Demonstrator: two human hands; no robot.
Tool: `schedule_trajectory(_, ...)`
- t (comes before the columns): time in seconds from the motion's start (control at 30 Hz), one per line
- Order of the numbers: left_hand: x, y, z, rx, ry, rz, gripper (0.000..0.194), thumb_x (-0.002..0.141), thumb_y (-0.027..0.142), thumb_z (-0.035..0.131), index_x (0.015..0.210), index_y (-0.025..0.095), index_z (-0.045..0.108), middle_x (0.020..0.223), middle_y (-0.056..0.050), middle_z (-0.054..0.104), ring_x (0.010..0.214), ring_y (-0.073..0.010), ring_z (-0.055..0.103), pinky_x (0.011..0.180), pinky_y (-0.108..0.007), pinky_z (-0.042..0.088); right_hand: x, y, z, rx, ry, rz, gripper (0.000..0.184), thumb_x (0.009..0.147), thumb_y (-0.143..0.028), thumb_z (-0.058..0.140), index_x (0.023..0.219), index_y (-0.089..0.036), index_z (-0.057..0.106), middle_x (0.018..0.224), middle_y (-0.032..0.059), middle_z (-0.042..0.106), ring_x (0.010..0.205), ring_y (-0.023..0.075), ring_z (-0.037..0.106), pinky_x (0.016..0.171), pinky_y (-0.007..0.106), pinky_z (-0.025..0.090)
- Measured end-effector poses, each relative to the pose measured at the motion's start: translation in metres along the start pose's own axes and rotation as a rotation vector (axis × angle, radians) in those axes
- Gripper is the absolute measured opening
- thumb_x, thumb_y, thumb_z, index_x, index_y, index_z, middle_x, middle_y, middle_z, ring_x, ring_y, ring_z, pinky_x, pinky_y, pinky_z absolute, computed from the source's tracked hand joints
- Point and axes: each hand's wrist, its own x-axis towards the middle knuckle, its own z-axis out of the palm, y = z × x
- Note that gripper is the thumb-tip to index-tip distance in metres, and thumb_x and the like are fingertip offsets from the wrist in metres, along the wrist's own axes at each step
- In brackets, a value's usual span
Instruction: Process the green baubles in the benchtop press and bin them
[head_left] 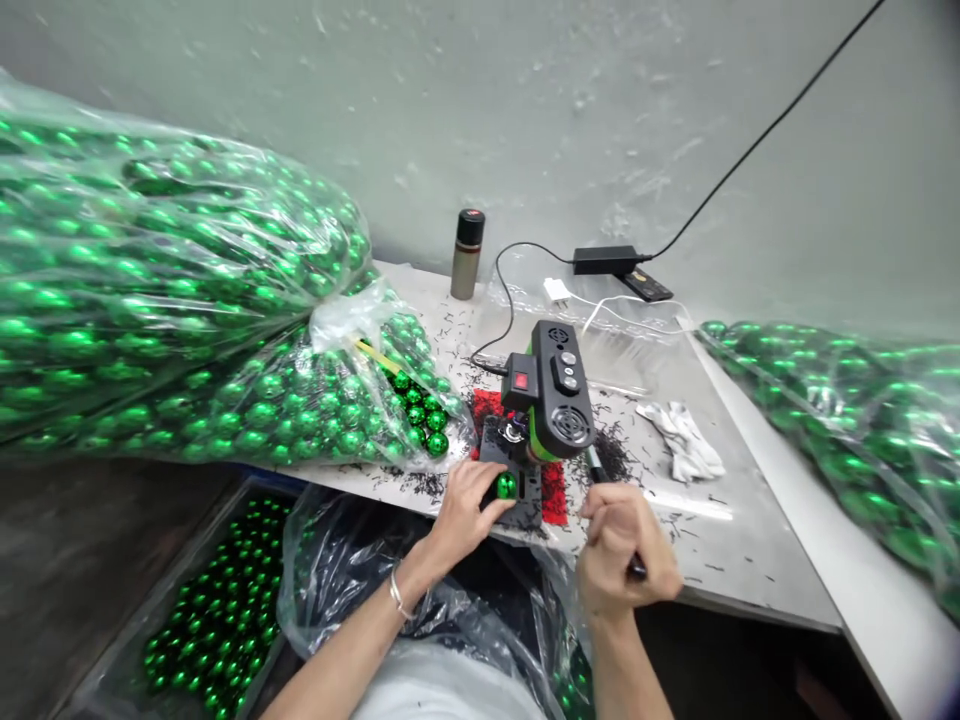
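Note:
My left hand (466,505) reaches to the base of a small black bench press (564,395), thumb and fingers closed round a shiny green ball (506,486). To the right, my right hand (626,545) is wrapped round the press's lever handle (637,568), whose shaft slants up toward the machine. The press has a red switch and round vents on its top. A red mat (554,492) lies under its base. Small black bits (611,452) are scattered around it.
A large clear bag of green balls (172,300) fills the left, its mouth open near the press. A bottle (468,255), power adapter (604,260) and white glove (681,441) lie farther back or right. Below left stands a bin of green balls (217,610); another bag (847,400) lies right.

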Motion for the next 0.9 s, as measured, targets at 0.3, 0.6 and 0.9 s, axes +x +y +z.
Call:
schedule_trajectory(0.3,0.012,-0.020,-0.061,0.444,0.049,-0.101,0.032,0.097,0.025,0.050,0.127,0.017,0.061,0.119,-0.017,0.068,0.110,-0.0308,0.060,0.094,-0.046,0.046,-0.004,-0.007,0.009,0.043,0.067,0.081,0.034,0.092,-0.008,0.047,0.060,-0.020,0.042,0.057,-0.0033,0.045,0.052,0.0111,0.048,0.050,0.027,0.034)
schedule_trajectory(0.6,0.039,-0.024,-0.069,-0.373,0.002,-0.489,0.050,0.090,0.046,0.061,0.132,0.018,0.059,0.085,-0.005,0.072,0.079,-0.0212,0.068,0.073,-0.033,0.052,-0.006,-0.003,0.006,0.037,0.031,0.022,0.031,0.091,-0.006,0.047,0.063,-0.019,0.043,0.059,-0.0033,0.047,0.055,0.0106,0.050,0.053,0.026,0.036)
schedule_trajectory(0.9,0.033,-0.011,-0.031,-0.763,-0.083,-0.684,0.047,0.085,0.043,0.066,0.122,0.015,0.064,0.096,-0.008,0.072,0.082,-0.0183,0.070,0.076,-0.032,0.057,-0.006,-0.004,0.004,0.039,-0.020,0.020,0.029,0.091,-0.006,0.048,0.065,-0.020,0.042,0.060,-0.0034,0.047,0.057,0.0103,0.049,0.054,0.026,0.035)
